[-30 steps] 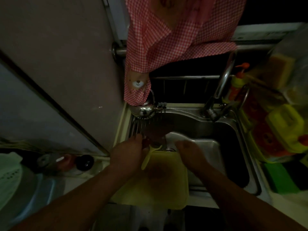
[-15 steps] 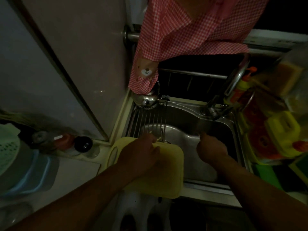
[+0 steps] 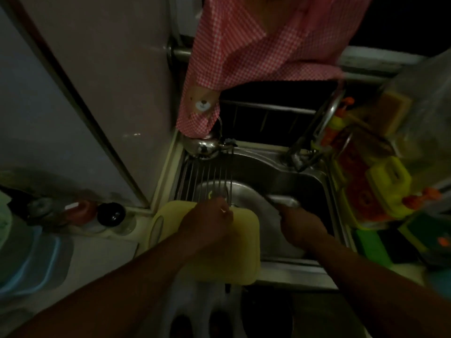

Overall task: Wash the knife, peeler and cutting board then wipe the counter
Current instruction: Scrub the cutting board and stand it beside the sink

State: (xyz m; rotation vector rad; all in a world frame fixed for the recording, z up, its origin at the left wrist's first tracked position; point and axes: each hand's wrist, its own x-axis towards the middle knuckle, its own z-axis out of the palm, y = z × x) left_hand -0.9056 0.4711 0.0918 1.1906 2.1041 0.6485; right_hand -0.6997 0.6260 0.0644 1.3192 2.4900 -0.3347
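Left hand: my left hand (image 3: 207, 215) lies knuckles-up on the far edge of the cutting board (image 3: 239, 252), fingers curled under. In this dim light I cannot tell whether they pinch anything.
Right hand: my right hand (image 3: 300, 223) sits at 3 o'clock of the left, low in the sink (image 3: 256, 167). It is clenched round the end of a silvery blade that I take for the knife (image 3: 283, 200), which points toward 10 o'clock.
Arms: both forearms come in from 6 o'clock. The left crosses the board, the right angles in over the sink's front rim, and both wrists look fairly straight.
Peeler: a yellow-green sliver (image 3: 210, 195) shows just at 12 o'clock of my left knuckles, under the rack wires. It is probably the peeler, though too small to be sure.
Board: yellow and flat, it bridges the sink's front-left corner and overhangs the counter edge at 6 o'clock.
Handling: I judge the board stiff, light and slick when wet, so I would take it by a long edge or the slot at 9 o'clock. The knife is thin, rigid and sharp, so handle only. The peeler is light and easily dropped.
Around: the wire rack (image 3: 207, 176) spans the sink's left side. A metal kettle (image 3: 202, 145) sits at 12 o'clock of it, below a hanging checked cloth (image 3: 244, 45). The faucet (image 3: 324, 123) rises at 1 o'clock, with bottles beyond it.
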